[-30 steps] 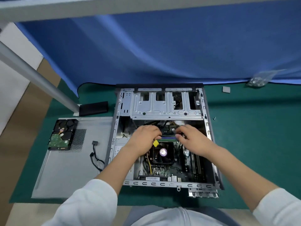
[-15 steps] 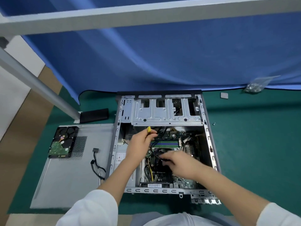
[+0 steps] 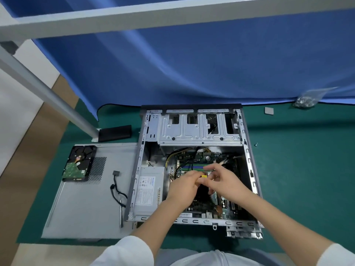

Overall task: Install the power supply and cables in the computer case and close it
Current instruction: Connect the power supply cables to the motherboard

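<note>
The open computer case (image 3: 249, 162) lies on its side on the green mat. The grey power supply (image 3: 149, 191) sits in its left bay, label up. Black and yellow cables (image 3: 172, 156) run over the motherboard (image 3: 199, 156). My left hand (image 3: 183, 189) pinches a small yellow connector (image 3: 204, 176) over the CPU fan area. My right hand (image 3: 225, 182) meets it from the right, its fingertips at the same connector. The fan is hidden under both hands. The grey side panel (image 3: 84, 204) lies flat to the left of the case.
A hard drive (image 3: 78, 164) and a loose black cable (image 3: 117, 187) rest on the side panel. A black block (image 3: 115, 133) stands by a metal frame leg (image 3: 48, 93). A screw bag (image 3: 305, 100), a grey pad (image 3: 269, 110) and one screw (image 3: 255, 144) lie at the right. Blue cloth hangs behind.
My left hand brought the yellow connector down from the case's upper middle to above the fan. My right hand rose off the lower motherboard to meet it.
</note>
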